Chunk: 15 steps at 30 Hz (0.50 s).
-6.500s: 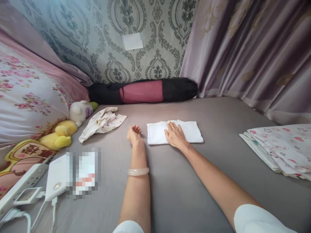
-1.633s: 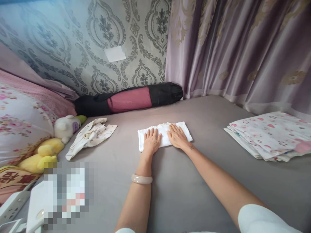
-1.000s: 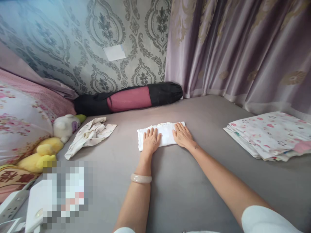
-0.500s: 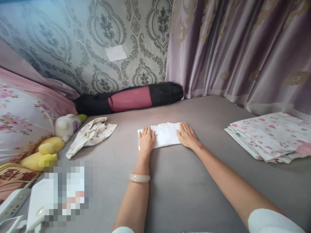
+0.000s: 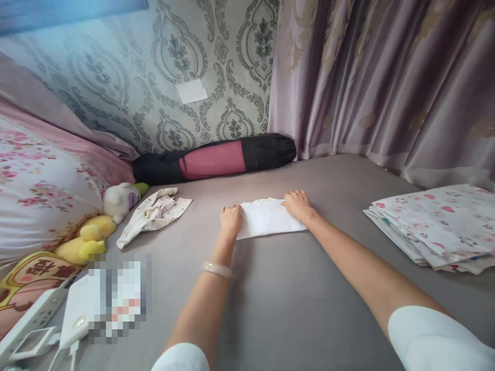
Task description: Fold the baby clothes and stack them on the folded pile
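Note:
A folded white cloth [image 5: 266,219] with an uneven, frilly far edge lies between my hands on the grey bed sheet [image 5: 305,299]. My left hand [image 5: 231,219] is closed on its left end, fingers curled over the edge. At the far right corner, my right hand [image 5: 297,205] grips the cloth with bent fingers; the thumb rests on its top side. Left of my left hand lies a crumpled cream cloth [image 5: 154,211] with a small print.
A black and pink rolled bag [image 5: 212,159] lies along the wall. Folded printed cloths [image 5: 436,221] are stacked at right. Plush toys [image 5: 121,201], a floral pillow [image 5: 46,190], a power strip [image 5: 42,312] and a white device [image 5: 83,309] with a cable line the left side.
My hands have gone from lying flat on the white cloth to curling round its two ends. The camera view has shifted slightly.

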Each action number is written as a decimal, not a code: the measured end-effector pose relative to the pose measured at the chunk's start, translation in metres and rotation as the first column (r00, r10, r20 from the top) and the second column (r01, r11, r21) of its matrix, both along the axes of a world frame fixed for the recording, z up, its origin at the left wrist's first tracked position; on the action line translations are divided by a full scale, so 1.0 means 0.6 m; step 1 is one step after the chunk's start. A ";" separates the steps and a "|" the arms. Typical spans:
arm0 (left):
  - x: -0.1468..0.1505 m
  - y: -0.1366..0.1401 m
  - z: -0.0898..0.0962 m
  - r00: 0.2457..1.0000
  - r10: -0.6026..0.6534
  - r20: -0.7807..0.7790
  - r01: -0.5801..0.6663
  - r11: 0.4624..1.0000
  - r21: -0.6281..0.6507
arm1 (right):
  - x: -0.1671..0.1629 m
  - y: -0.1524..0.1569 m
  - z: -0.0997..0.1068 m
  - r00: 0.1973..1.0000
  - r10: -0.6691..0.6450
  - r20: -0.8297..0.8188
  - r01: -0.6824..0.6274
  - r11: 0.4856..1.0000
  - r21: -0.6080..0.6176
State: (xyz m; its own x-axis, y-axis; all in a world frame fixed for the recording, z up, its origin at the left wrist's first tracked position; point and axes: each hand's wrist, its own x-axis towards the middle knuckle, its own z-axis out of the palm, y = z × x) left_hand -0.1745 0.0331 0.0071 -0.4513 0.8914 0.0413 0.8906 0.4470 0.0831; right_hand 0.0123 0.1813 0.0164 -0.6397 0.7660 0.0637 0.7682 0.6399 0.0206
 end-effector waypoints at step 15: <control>-0.090 0.084 0.038 0.991 -0.059 0.122 0.084 0.974 -0.212 | -0.021 0.034 0.011 0.998 0.037 0.051 -0.027 0.983 -0.181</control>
State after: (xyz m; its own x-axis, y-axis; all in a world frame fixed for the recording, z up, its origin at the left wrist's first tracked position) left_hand -0.2288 0.0833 0.0298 -0.3768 0.9036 -0.2039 0.9112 0.4012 0.0939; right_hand -0.0001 0.2019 0.0227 -0.6630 0.7407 -0.1090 0.7480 0.6612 -0.0567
